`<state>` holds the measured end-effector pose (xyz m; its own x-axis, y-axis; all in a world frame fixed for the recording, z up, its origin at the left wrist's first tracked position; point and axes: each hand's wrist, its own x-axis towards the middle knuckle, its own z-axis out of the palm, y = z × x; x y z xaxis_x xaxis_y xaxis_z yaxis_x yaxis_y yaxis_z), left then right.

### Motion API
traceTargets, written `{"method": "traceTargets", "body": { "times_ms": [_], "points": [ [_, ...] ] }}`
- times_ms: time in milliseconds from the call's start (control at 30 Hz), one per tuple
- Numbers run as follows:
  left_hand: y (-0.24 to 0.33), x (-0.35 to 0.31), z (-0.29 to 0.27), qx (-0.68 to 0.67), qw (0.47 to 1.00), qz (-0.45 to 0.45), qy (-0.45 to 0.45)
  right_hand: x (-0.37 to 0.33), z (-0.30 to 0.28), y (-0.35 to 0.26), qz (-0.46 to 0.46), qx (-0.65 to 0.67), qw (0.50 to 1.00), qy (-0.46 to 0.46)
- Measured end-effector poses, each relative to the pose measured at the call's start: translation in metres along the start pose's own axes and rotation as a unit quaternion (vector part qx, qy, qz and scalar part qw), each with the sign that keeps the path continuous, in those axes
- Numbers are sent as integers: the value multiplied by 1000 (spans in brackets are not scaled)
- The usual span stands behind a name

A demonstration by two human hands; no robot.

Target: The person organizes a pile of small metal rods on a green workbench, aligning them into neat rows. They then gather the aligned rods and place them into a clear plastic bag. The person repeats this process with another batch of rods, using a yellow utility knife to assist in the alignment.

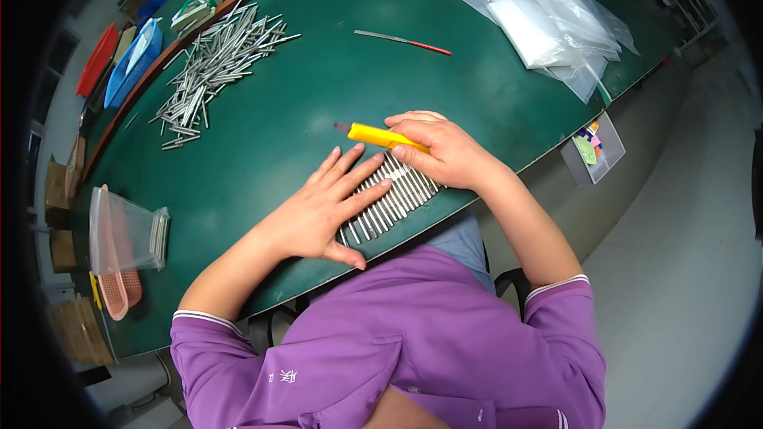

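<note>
A row of short metal rods (387, 205) lies side by side near the front edge of the green table. My left hand (322, 202) rests over the row's left part with fingers spread, its fingertips on the rods. In my right hand (445, 147) is a yellow-handled tool with a dark tip (381, 137); its exact kind does not show clearly. The tool is held level above the row's far end, tip toward the left. My right hand covers the row's right end. Beyond lies a thin needle file with a red handle (405, 42).
A loose heap of metal rods (214, 67) lies at the far left. Clear plastic bags (540, 32) are piled at the far right. A pink basket (119, 294) and a bag of rods (159, 238) sit at the left edge. A small bin (596, 155) stands beyond the right edge.
</note>
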<state>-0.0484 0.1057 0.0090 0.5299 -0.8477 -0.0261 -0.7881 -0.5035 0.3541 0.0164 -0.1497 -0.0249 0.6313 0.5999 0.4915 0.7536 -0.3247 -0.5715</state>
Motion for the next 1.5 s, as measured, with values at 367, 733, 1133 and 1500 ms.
{"method": "traceTargets", "body": {
  "times_ms": [367, 733, 1133, 1500],
  "points": [
    [21, 18, 24, -46, 996, -35, 65, -16, -9, -22, 57, 10, 997, -45],
    [24, 19, 23, -63, 996, -32, 61, -20, -14, -21, 60, 48, 996, -44],
    [2, 89, 11, -20, 994, 103, 27, -96, -73, -57, 343, 198, 893, 214],
    [8, 88, 16, -41, 989, 131, 47, -19, -81, 69, 270, -430, 849, 148]
  ]
}}
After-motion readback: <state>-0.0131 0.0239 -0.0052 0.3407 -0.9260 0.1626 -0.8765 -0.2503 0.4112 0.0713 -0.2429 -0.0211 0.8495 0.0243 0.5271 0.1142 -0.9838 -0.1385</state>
